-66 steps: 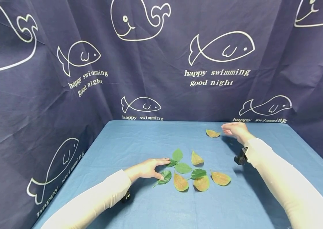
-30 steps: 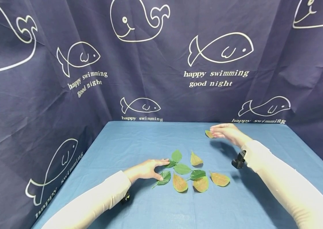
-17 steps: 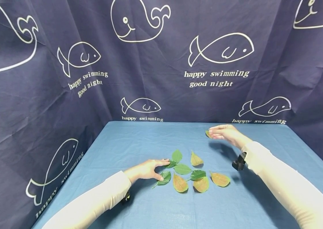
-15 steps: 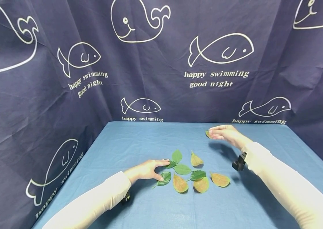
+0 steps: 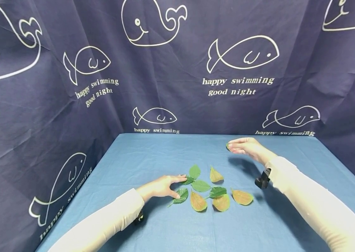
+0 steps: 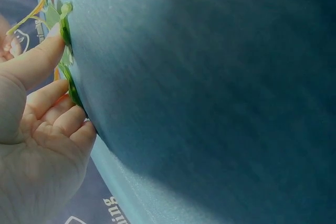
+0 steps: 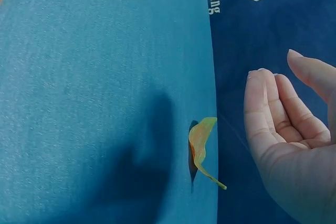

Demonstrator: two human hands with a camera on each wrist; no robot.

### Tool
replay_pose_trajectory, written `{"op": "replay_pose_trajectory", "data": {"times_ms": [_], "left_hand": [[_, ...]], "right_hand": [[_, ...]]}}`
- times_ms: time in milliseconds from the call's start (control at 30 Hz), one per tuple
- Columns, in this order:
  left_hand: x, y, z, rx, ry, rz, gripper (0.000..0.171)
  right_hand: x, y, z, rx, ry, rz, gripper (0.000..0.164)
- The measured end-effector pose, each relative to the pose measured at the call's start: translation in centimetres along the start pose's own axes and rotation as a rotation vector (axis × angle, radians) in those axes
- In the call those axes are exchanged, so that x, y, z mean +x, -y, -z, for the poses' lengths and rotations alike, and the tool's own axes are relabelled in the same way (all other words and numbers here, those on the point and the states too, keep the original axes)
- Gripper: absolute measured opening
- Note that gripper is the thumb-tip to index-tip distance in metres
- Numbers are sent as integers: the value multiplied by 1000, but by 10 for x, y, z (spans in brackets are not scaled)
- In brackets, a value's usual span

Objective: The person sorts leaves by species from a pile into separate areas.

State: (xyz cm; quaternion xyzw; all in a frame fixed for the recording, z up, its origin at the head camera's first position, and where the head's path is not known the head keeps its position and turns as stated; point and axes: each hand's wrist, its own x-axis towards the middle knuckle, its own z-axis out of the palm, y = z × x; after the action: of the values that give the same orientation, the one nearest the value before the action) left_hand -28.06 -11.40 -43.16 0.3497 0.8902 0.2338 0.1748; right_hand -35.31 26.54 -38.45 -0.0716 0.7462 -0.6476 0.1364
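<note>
My left hand [image 5: 160, 186] lies low over the table, its thumb touching a serrated green leaf [image 5: 182, 196] and its fingertips on a second green leaf [image 5: 188, 180]. In the left wrist view, the thumb and fingers of the left hand [image 6: 44, 106] reach the leaves without wrapping round them. My right hand [image 5: 249, 148] hovers near the back edge over a yellow-orange leaf [image 5: 227, 146], mostly hidden by its fingers in the head view. In the right wrist view that curled yellow leaf [image 7: 199, 142] rests on the cloth, apart from the right hand [image 7: 286, 135], whose fingers hold nothing.
Beside the left hand lie more green leaves [image 5: 201, 186] and several yellow-orange leaves [image 5: 242, 197], one of them [image 5: 221, 203] partly under a dark green leaf [image 5: 217, 191]. A blue cloth [image 5: 152, 150] covers the table. Navy curtains [image 5: 171, 80] with fish drawings hang behind and to the left.
My right hand has moved left over the far yellow leaf, covering most of it in the head view, then nearly stopped. The left hand and the other leaves have stayed put.
</note>
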Motion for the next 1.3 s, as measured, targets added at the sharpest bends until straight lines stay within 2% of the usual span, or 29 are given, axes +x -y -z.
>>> {"op": "replay_pose_trajectory", "data": {"times_ms": [233, 733, 1100, 1300], "left_hand": [[-1, -2, 0, 19, 12, 17, 72], [-1, -7, 6, 34, 6, -2, 71], [-3, -5, 1, 32, 7, 9, 70], [-2, -4, 1, 31, 3, 8, 70]], "right_hand": [[-1, -5, -8, -29, 14, -11, 56], [7, -2, -24, -41, 34, 10, 54], [11, -8, -35, -46, 50, -12, 49], [11, -11, -38, -92, 58, -25, 52]]}}
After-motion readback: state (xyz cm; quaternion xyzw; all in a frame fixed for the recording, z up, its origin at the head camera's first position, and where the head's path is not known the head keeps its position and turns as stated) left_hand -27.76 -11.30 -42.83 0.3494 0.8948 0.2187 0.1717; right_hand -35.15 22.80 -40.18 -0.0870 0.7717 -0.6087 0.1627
